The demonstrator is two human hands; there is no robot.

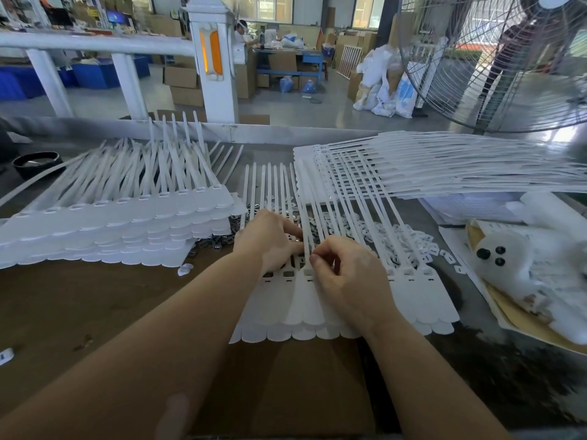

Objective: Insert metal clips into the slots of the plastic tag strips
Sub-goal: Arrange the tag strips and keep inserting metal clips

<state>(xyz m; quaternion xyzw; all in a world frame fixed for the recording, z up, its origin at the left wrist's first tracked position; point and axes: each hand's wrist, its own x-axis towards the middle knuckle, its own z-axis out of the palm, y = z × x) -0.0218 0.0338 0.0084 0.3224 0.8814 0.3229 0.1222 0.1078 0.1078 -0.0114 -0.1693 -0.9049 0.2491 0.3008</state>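
A white plastic tag strip sheet (422, 300) lies on the table in front of me, tags toward me and thin tails pointing away. My left hand (270, 239) rests on its left part, fingers curled down over the slots and touching a tail. My right hand (346, 274) sits over the middle of the sheet, its thumb and forefinger pinched together at a slot (308, 272); whatever it pinches is too small to make out. Two slots (288, 274) left of it show dark metal inside. Loose metal clips (219, 241) and white pieces (413, 239) lie under the tails.
A tall stack of tag sheets (120, 223) stands at the left. Another stack (444, 166) fans out at the back right. A black bowl (36, 163) sits far left. White bags and papers (524, 265) fill the right edge. A big fan (508, 58) stands behind.
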